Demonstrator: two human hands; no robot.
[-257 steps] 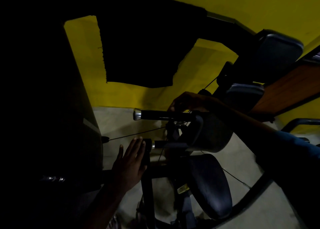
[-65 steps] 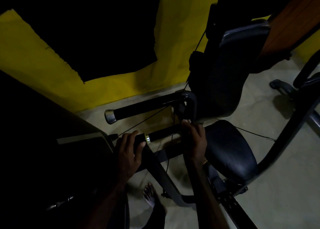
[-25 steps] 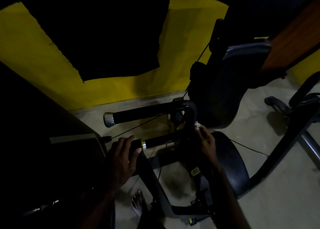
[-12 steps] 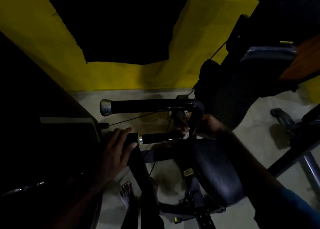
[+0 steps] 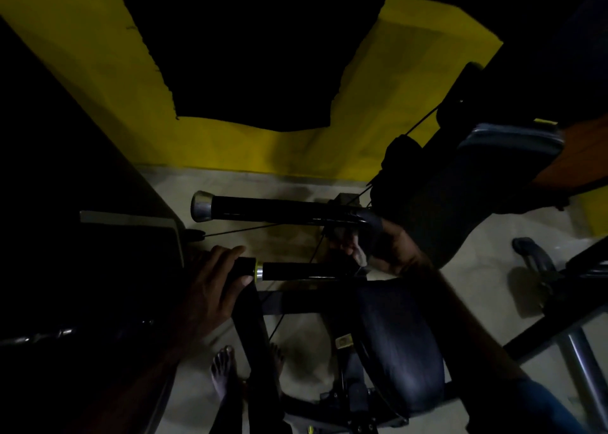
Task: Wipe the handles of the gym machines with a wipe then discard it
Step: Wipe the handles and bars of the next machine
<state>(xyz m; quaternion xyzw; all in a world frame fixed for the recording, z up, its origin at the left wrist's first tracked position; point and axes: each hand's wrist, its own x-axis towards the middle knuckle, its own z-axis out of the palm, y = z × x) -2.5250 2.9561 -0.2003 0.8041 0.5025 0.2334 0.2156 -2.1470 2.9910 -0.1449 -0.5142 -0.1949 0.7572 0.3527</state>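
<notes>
Head view: your left hand grips the lower handle's end; your right hand pinches a wipe at its inner end.

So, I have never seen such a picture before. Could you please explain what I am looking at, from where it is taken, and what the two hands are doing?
The picture comes from a camera worn on a person's head, looking down in a dim room. You see a gym machine with two black bar handles, an upper handle and a lower handle, and a padded seat on the right. The left hand holds the free end of the lower handle, fingers curled over it. The right hand is at the bend joining the two bars and pinches a small pale wipe against it. Below, bare feet stand on the pale floor. Behind is a yellow wall.
</notes>
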